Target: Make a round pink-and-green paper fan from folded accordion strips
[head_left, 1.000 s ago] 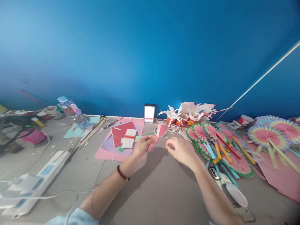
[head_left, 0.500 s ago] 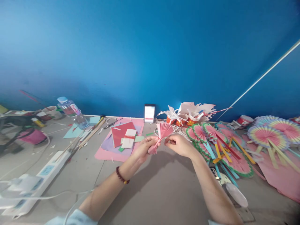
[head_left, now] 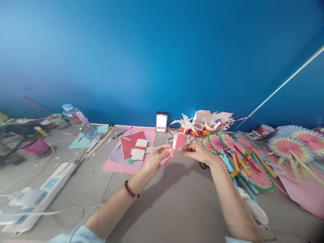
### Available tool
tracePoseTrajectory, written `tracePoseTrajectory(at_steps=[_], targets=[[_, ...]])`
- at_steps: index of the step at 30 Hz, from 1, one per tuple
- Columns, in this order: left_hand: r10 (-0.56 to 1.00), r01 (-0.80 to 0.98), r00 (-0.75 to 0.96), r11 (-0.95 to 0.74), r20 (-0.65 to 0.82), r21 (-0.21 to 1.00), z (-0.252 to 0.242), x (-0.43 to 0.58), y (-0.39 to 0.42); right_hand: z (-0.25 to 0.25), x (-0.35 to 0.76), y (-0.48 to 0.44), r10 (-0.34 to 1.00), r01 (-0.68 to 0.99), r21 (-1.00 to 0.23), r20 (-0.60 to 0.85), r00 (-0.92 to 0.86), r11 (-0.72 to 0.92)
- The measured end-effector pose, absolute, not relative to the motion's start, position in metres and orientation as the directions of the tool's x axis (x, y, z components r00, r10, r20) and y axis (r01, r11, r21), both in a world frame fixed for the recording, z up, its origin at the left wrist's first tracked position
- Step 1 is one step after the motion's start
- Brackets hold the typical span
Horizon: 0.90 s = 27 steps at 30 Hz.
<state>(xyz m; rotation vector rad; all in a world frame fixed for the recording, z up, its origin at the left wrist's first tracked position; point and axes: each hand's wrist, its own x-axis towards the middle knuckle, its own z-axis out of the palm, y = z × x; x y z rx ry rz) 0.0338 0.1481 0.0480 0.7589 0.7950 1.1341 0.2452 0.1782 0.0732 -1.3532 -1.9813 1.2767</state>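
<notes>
A pink pleated paper [head_left: 179, 141], gathered at its middle into a bow shape, is held above the table. My left hand [head_left: 157, 157] is closed on its gathered middle, thumb and fingers pinching it. Just to the right, my right hand [head_left: 196, 152] has its fingertips pressed together, apart from the paper. Whatever sits in that pinch is too thin to make out. Beyond my left hand lie stacked sheets, with a red sheet [head_left: 133, 143] and a white bundle tied with red [head_left: 139, 149] on top.
Finished paper fans [head_left: 253, 168] with coloured strips crowd the right side. Paper cups [head_left: 209, 128] and a small screen [head_left: 161, 122] stand along the blue wall. On the left are a plastic bottle [head_left: 82, 119], wooden sticks [head_left: 100, 143] and a power strip [head_left: 48, 189] with cables.
My right hand has shifted slightly right, away from the pink paper. The paper's upper fan has turned and looks narrower. My left hand keeps its pinch in nearly the same place.
</notes>
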Motion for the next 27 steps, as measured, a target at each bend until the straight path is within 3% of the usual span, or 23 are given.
tracePoseTrajectory(at_steps=[17, 27], targets=[[0.962, -0.45, 0.244, 0.227, -0.125, 0.864, 0.0476, 0.037, 0.1437, 0.067, 0.2417, 0.1782, 0.878, 0.492, -0.863, -0.145, -0.456, 0.113], [0.991, -0.296, 0.137, 0.041, 0.0, 0.954, 0.0505, 0.0377, 0.1425, 0.0686, 0.2346, 0.1757, 0.902, 0.588, -0.77, -0.039, -0.429, 0.247]])
